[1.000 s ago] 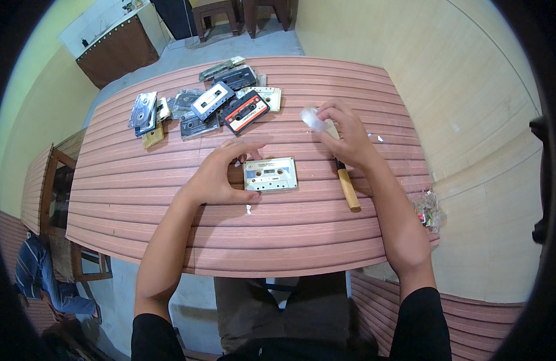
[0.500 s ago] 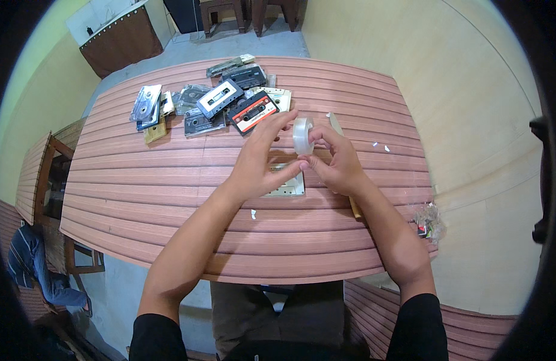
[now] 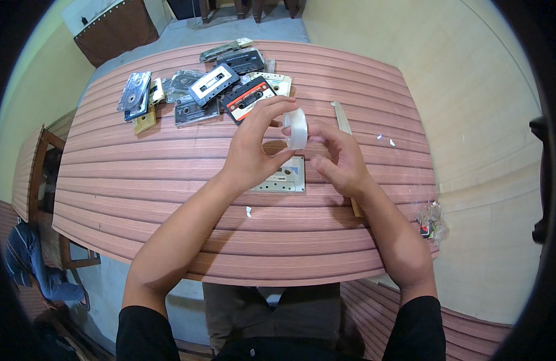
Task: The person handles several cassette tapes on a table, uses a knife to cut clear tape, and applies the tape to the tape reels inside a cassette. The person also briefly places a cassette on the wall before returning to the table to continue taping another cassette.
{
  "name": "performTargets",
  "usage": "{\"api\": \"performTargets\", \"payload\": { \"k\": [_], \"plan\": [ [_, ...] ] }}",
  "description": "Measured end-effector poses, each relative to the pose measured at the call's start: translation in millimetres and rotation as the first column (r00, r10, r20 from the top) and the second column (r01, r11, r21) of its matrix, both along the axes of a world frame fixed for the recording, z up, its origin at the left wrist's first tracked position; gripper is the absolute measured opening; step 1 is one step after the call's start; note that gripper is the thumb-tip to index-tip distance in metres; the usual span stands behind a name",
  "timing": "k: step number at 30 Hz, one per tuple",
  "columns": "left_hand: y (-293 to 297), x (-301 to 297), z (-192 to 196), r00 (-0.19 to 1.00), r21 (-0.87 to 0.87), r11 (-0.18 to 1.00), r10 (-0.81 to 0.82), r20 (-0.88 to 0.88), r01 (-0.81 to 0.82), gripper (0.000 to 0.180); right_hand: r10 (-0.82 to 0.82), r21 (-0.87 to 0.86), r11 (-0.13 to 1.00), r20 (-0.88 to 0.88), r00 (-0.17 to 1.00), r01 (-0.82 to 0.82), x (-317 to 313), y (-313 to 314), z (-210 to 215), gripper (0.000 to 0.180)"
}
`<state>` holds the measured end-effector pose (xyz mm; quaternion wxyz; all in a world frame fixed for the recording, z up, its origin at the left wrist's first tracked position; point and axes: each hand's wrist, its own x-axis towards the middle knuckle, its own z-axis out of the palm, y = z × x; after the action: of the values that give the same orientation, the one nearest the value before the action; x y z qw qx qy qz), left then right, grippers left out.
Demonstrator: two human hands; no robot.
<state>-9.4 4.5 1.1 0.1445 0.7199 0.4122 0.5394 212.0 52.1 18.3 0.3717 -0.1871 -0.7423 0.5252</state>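
Note:
A roll of clear tape [image 3: 298, 129] is held up above the table in my left hand [image 3: 249, 147], its fingers and thumb curved around the roll's left side. My right hand [image 3: 341, 159] is just to the right of the roll, fingers bent, thumb apart from them. Its fingertips are close to the roll; whether they touch it I cannot tell. Under the hands a pale cassette [image 3: 284, 177] lies flat, partly covered by my left hand. Beside my right hand lies a long, narrow tool with a pale blade [image 3: 343, 118] and a yellowish handle, its middle hidden by that hand.
Cassettes are heaped at the far side, among them a black one with a red stripe [image 3: 249, 99]. Another stack [image 3: 135, 93] lies left. White scraps [image 3: 248, 211] dot the table [image 3: 139, 198]. Crumpled clear plastic [image 3: 433, 221] is at the right edge, near the wall [image 3: 476, 180].
The roll has passed from my right hand's fingers into my left hand and turned. My right hand has drawn back slightly, its thumb now apart from the left thumb. The view has shifted a little.

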Motion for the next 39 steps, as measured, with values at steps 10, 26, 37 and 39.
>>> {"api": "performTargets", "payload": {
  "k": [10, 26, 37, 39],
  "plan": [
    [-1, -3, 4, 0.997, 0.074, 0.994, -0.076, -0.035, 0.078, 0.087, 0.082, -0.322, 0.941, -0.076, 0.994, -0.102, 2, 3, -6, 0.032],
    [1, 3, -9, 0.944, -0.014, 0.987, -0.151, 0.292, 0.162, 0.091, -0.060, 0.188, 0.981, 0.031, 0.998, 0.053, 5, 9, -8, 0.043],
    [-9, -3, 11, 0.995, 0.116, 0.988, -0.104, 0.003, 0.103, 0.070, -0.065, -0.140, 0.988, 0.016, 0.998, 0.066, 2, 5, -11, 0.040],
    [-6, -2, 10, 0.978, 0.095, 0.988, -0.132, 0.160, 0.118, 0.055, -0.101, -0.005, 0.995, 0.000, 0.995, 0.101, 1, 8, -13, 0.038]
  ]
}}
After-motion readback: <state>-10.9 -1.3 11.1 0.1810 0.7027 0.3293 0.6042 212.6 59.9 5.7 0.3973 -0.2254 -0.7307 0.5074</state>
